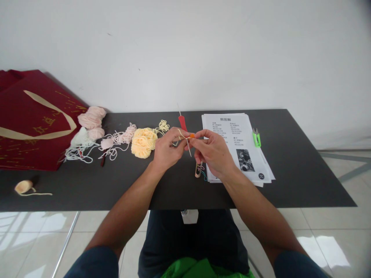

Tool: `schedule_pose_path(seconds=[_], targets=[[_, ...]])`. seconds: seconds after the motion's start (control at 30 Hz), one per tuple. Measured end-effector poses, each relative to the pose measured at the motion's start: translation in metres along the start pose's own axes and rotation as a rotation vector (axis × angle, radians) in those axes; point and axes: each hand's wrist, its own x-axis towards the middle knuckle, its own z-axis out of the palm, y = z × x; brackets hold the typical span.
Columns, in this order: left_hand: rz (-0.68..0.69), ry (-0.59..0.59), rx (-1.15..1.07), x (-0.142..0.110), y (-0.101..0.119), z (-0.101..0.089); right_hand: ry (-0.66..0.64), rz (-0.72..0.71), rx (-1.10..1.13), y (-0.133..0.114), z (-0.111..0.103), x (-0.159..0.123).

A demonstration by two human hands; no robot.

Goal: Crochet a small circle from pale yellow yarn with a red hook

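Note:
My left hand (168, 148) and my right hand (213, 152) meet above the middle of the black table (304, 170). Both pinch a thin yellow yarn strand (188, 144) between thumb and fingers. An orange-tipped tool (191, 135) shows at my right fingertips. The strand trails left to a loose yellow yarn pile (143, 142). A red-handled crochet hook (182, 121) lies on the table just behind my hands. A pin-like holder with coloured markers (199, 170) lies under my right hand.
Printed pattern sheets (240, 146) lie right of my hands with green snips (256, 138) beside them. Pink and white yarn balls (91, 127) and a dark red bag (31, 119) fill the left. A small beige crocheted piece (24, 187) sits near the front left edge.

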Motion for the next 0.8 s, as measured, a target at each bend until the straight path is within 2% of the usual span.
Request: schedule_pose_path(seconds=[0.43,0.63,0.8], targets=[[-0.010,-0.049,0.020,0.002,0.000,-0.003,0.044,-0.083,-0.078,0.002,-0.006,0.003],[-0.034,-0.103,0.038,0.004,-0.002,-0.006,-0.006,-0.135,-0.147,0.001,-0.013,0.007],[0.039,-0.168,0.074,0.008,0.001,-0.008,-0.040,-0.136,-0.213,0.001,-0.016,0.009]])
